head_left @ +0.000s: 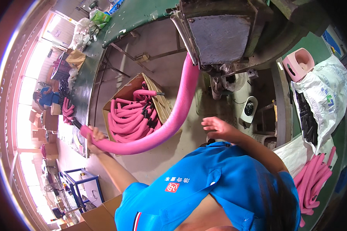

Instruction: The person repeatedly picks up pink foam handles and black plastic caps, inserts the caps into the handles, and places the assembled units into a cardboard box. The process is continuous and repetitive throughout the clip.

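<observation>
My left hand (95,138) is wrapped round a long curved pink foam-covered tube (172,117), close to its end, where a black tip (77,124) sticks out. From there the tube sweeps right and up to a heavy metal machine (219,38), and its far end goes out of sight behind the machine's front edge. My right hand (219,128) is raised below the machine, fingers stretched out, touching nothing. Beneath the held tube stands a cardboard box (164,109) full of similar pink tubes (131,125), several with black ends.
Green-topped tables (142,17) stand behind and on both sides. On the right are a white sack (331,98) of black parts (306,119), a pink plastic piece (298,64) and loose pink tubes (312,181). A blue metal frame (83,188) stands lower left. Another person (49,96) is far left.
</observation>
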### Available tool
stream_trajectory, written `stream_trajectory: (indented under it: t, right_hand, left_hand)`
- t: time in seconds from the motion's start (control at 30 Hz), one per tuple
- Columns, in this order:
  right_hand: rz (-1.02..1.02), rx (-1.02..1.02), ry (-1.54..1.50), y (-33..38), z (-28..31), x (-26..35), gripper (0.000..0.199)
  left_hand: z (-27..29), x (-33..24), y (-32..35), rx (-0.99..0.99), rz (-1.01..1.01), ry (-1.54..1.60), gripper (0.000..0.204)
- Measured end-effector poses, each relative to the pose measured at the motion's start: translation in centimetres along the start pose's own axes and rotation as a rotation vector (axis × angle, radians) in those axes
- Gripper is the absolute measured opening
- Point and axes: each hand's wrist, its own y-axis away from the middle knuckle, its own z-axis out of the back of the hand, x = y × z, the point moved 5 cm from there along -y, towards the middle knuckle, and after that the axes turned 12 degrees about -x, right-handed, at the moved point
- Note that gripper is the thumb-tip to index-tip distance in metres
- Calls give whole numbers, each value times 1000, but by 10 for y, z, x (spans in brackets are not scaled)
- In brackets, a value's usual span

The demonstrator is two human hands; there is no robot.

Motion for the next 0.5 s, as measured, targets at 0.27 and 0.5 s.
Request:
stream_trajectory:
  t: [0.27,0.5]
  right_hand:
    - [32,158,-330,-23,-55,53,61]
    - [0,35,-51,-23,-62,17,38]
  left_hand:
    - [99,208,63,-334,176,432,26]
    - [74,315,68,-432,521,-715,45]
